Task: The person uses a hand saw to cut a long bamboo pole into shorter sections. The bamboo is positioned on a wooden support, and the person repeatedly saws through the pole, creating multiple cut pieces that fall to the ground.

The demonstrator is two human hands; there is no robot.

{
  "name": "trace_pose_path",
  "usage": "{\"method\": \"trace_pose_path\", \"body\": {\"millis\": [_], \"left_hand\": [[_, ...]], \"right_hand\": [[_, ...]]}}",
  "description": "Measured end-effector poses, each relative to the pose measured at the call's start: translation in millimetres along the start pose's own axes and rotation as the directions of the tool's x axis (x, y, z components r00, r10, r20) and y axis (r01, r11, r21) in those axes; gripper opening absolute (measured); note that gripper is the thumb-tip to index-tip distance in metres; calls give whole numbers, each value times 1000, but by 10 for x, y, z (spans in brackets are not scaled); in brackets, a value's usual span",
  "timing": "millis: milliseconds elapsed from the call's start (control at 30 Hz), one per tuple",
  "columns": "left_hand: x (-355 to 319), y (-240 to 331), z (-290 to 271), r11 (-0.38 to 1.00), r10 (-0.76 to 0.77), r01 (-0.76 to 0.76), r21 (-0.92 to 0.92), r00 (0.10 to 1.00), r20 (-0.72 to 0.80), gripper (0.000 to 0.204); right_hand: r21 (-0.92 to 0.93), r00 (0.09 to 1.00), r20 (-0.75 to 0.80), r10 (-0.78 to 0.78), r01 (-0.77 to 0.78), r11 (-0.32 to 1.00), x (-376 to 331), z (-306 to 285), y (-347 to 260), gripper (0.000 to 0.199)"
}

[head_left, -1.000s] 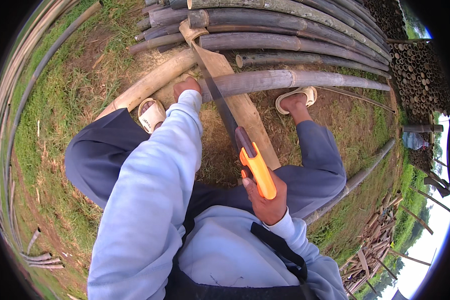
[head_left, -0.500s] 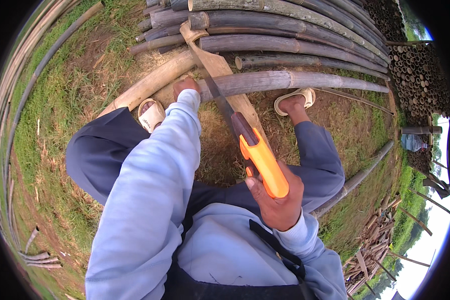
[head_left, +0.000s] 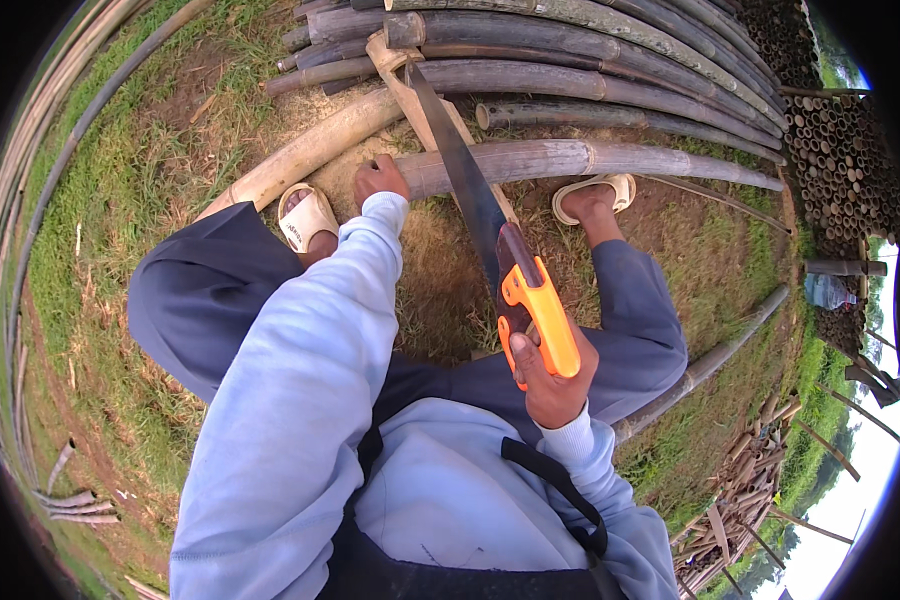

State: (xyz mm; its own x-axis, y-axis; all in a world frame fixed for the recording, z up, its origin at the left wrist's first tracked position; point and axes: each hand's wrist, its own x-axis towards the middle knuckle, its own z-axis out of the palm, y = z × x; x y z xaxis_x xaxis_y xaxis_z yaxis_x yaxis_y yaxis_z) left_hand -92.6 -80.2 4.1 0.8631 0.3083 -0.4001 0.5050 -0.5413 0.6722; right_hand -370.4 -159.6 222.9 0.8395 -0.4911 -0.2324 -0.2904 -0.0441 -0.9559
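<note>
My right hand [head_left: 553, 378] is closed round the orange handle of a hand saw [head_left: 472, 190]. The saw's dark blade slants away to the upper left, its flat side showing, and crosses over a grey bamboo pole [head_left: 540, 160]. I cannot tell whether blade and pole touch. At the pole's left end my left hand [head_left: 380, 180] is closed on it, fingers curled over, just left of the blade. Beneath the pole and partly behind the blade is a light wooden support [head_left: 425, 115] with a notched far end.
Several dark bamboo poles [head_left: 570, 85] lie stacked at the back. A pale bamboo pole [head_left: 305, 155] rests left of my hand. My sandalled feet flank the work. Cut bamboo pieces [head_left: 740, 480] are heaped at right, near stacked bamboo sections [head_left: 845, 160]. Sawdust lies on the grass.
The saw has rolled so more of its blade's flat side shows, and its handle has shifted slightly right. My left hand still holds the pole's end.
</note>
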Motion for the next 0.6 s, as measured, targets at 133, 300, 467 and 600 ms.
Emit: {"method": "trace_pose_path", "body": {"millis": [133,300,467,600], "left_hand": [[-65,-26,-15,997,-9,8,79,1000,3,55],[-89,-120,3,994,5,-6,113,1000,11,61],[-118,-219,14,993,113,-113,42,994,-7,62],[-99,-245,32,989,148,-148,25,989,-2,61]], "right_hand": [[-31,1000,21,-16,17,999,14,46,137,24],[-32,999,22,-23,24,999,-7,127,193,14],[-55,1000,24,-7,8,998,-20,150,265,15],[-81,999,36,29,-26,996,-118,80,271,27]]}}
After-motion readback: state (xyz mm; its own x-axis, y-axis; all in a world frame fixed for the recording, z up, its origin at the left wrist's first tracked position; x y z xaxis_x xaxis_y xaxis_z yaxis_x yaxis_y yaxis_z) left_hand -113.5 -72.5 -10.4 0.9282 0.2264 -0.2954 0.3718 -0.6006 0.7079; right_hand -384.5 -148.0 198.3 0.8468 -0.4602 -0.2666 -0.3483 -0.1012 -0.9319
